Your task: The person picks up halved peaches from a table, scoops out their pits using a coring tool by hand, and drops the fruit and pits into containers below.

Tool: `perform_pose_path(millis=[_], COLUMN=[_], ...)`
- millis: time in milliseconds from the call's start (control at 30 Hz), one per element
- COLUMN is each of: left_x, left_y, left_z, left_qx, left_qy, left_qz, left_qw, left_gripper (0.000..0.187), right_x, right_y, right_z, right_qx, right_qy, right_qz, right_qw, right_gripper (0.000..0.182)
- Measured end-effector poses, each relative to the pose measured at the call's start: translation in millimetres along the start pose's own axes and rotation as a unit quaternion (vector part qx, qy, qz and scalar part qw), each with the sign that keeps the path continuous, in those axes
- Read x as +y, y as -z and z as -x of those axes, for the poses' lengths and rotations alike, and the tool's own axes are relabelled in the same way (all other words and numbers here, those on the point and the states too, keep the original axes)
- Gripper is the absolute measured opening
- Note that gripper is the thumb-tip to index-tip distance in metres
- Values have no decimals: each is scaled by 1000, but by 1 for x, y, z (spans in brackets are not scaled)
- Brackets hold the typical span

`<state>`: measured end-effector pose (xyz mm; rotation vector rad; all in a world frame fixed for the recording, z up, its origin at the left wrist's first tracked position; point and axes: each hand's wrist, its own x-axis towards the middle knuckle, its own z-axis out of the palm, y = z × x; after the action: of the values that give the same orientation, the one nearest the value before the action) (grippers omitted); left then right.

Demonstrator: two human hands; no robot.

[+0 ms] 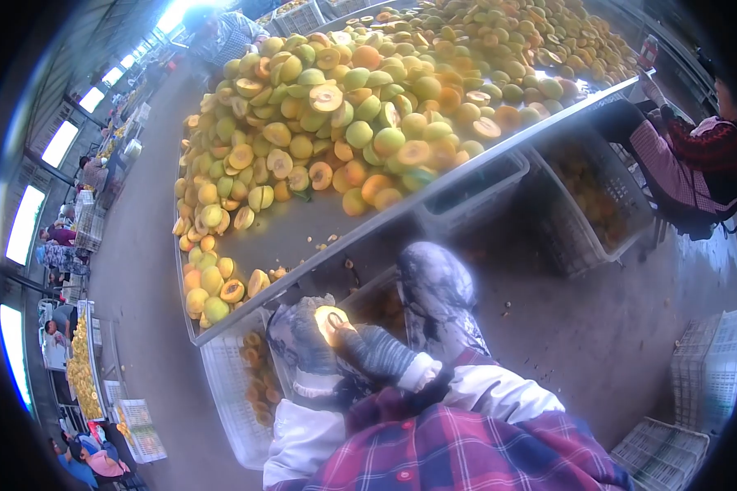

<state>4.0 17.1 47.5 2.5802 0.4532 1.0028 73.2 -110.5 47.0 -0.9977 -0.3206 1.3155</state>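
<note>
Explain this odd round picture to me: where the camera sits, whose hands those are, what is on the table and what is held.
The camera sits on a person's head and looks down with a fisheye lens, hence the round edge. The plaid sleeves at the bottom are that person's own. Both hands wear dark gloves: the left hand holds a peach half, and the right hand presses on it. The metal table carries a big heap of peaches, whole and halved. A white crate below holds more fruit. Another person sits at the right.
</note>
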Motion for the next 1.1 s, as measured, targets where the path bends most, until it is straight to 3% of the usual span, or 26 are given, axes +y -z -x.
perform_pose_path(millis=[67, 100, 133, 200, 233, 333, 367, 433, 467, 533, 633, 667, 733, 767, 833, 867, 933, 1000, 1033, 1067, 1100], left_x=[3, 2, 1, 0, 4, 32, 43, 65, 76, 95, 119, 127, 136, 138, 142, 145, 121, 44, 39, 36, 35], left_y=[-9, -12, -15, -20, -19, -11, -7, -3, -4, -8, -7, -4, 0, 2, 5, 4, 3, 5, 9, 11, 11], left_z=[7, 9, 12, 16, 14, 5, -1, -11, -16, -24, -36, -39, -44, -47, -52, -56, -45, -9, -10, -12, -15], left_qx=[13, 19, 19, 43, 47, 85, 102, 149, 180, 243, 274, 256, 237, 212, 186, 197, 207, -14, -15, -80, -143], left_qy=[136, 203, 202, 287, 285, 198, 149, 47, 7, -42, -53, -39, -25, -21, -17, -45, -73, -35, -34, -12, 11], left_qz=[115, 171, 171, 321, 309, 194, 136, 3, -64, -176, -235, -292, -347, -321, -295, -274, -254, -17, -17, 34, 84], left_qw=[984, 964, 964, 902, 906, 957, 974, 988, 982, 953, 931, 921, 907, 923, 937, 940, 942, 999, 999, 996, 986], left_gripper=[16, 14, 14, 21, 21, 21, 21, 22, 22, 22, 23, 21, 19, 17, 16, 19, 23, 37, 37, 27, 24], right_x=[11, 36, 35, 35, 23, -28, -10, 43, 27, -3, -1, 21, 59, 60, 48, 37, 17, -1, -11, -28, -47], right_y=[3, 12, 11, 4, -4, -4, 2, 21, 16, 10, 12, 20, 32, 32, 28, 29, 36, 39, 40, 39, 38], right_z=[-4, -13, -13, -9, -2, 15, 6, -20, -14, -4, -7, -14, -23, -22, -14, -12, -7, 3, 10, 19, 28], right_qx=[0, -1, -2, 34, 69, 15, 16, 46, 46, 31, 21, 22, -20, -20, 10, 10, -56, -84, -111, -111, -148], right_qy=[-21, 37, 94, 88, 81, 14, 14, 167, 166, 4, 16, 16, 205, 206, 52, 51, 68, 42, 16, 15, 59], right_qz=[-60, 26, 112, 77, 41, 113, 112, 294, 294, 220, 239, 239, 61, 62, 23, 22, 229, 236, 243, 243, 326], right_qw=[998, 999, 989, 993, 993, 993, 993, 940, 940, 975, 971, 971, 977, 976, 998, 998, 970, 967, 963, 964, 932], right_gripper=[45, 48, 51, 51, 51, 48, 48, 47, 47, 45, 49, 49, 43, 43, 39, 39, 40, 41, 42, 42, 43])
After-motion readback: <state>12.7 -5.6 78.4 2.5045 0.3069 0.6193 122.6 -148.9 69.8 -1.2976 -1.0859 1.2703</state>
